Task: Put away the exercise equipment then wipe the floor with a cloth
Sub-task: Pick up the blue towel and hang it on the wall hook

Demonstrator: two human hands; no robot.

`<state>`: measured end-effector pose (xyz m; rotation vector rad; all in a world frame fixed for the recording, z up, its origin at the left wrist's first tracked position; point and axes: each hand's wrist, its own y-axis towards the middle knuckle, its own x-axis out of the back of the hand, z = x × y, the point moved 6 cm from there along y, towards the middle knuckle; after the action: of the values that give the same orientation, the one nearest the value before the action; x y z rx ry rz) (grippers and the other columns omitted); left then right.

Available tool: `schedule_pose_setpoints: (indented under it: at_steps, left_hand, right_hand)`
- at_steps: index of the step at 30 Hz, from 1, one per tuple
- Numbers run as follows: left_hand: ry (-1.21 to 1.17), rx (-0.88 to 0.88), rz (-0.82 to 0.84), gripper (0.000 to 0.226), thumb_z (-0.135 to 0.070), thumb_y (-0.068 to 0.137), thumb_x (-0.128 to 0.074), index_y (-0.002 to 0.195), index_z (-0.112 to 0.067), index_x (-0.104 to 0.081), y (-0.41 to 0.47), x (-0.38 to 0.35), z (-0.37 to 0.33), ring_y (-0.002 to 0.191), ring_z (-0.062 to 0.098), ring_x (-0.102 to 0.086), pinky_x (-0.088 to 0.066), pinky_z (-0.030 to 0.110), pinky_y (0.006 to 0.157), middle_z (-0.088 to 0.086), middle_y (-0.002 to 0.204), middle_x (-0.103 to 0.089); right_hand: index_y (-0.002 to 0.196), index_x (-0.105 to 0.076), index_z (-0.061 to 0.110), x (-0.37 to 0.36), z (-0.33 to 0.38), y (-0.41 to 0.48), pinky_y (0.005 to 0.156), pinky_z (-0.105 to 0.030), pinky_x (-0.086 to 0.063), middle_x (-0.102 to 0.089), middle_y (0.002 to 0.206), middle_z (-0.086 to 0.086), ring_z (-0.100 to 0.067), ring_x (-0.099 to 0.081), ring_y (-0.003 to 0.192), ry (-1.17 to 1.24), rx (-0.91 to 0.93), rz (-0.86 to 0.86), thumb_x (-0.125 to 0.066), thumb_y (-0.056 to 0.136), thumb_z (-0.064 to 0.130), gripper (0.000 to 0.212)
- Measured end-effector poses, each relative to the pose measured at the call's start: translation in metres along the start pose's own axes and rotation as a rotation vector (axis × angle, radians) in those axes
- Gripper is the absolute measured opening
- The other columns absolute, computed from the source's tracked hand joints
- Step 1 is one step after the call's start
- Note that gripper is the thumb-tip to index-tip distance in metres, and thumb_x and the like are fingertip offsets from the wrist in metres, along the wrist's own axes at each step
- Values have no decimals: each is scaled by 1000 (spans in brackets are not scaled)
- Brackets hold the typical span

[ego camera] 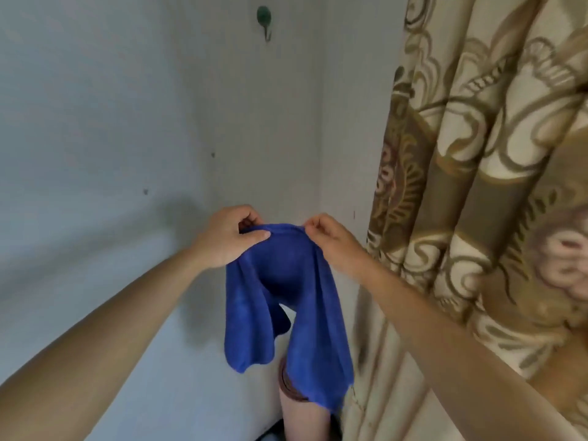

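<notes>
Both bare forearms reach forward into a wall corner. Left hand (227,238) and right hand (331,241) each pinch the top edge of a blue microfibre cloth (286,300), which hangs between them, beside a patterned beige-and-gold curtain (477,186), below a green wall hook (264,22).

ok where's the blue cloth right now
The blue cloth hangs at the centre of the head view, its top edge pinched by the left hand and right hand, below the green wall hook and left of the patterned curtain.
</notes>
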<state>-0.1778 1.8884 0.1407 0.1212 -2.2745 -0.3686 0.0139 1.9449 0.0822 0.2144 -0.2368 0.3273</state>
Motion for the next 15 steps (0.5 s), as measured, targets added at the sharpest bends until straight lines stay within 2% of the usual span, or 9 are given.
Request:
schedule_pose_setpoints:
  at_steps: [3,6,9,12,14,15]
  left_hand:
    - [6,53,-37,8,-18,86,-72,84,-19,-64,35,13,0,57,-5,-54,-43,8,56,-7,73,-63]
    - [17,51,-53,5,-18,86,-72,85,-20,-67,74,35,-1,60,-2,-58,-46,13,60,-4,78,-68]
    - [10,27,-59,3,-22,86,-73,88,-19,-73,107,61,-7,75,13,-67,-54,31,74,2,86,-74]
    - [-134,0,-64,11,-25,88,-72,92,-16,-76,133,79,-19,91,16,-71,-55,29,85,2,92,-76]
    - [-103,-95,-227,12,-26,89,-70,92,-16,-76,156,101,-32,90,18,-70,-55,31,84,1,90,-75]
    - [4,-166,-346,15,-27,90,-67,93,-15,-75,167,113,-39,89,20,-69,-54,33,82,1,90,-74]
  right_hand:
    - [100,-65,33,4,16,46,91,-26,-51,-70,102,8,-7,-66,96,-37,81,79,-53,101,41,14]
    - [110,-70,26,7,37,88,87,-15,-49,-72,101,13,3,-65,94,-181,224,92,-58,100,33,17]
    - [113,-71,23,18,69,126,81,-8,-42,-69,97,18,15,-59,83,-215,346,-54,-57,102,26,19]
    - [112,-73,22,30,100,151,78,-3,-39,-68,102,8,-1,-60,87,-273,420,-213,-56,102,27,21]
    - [111,-73,23,40,129,170,75,-1,-37,-67,101,4,-7,-59,86,-323,490,-338,-57,101,26,20]
    - [110,-73,25,45,144,178,73,-3,-39,-67,97,6,-8,-60,82,-310,523,-391,-59,99,26,17]
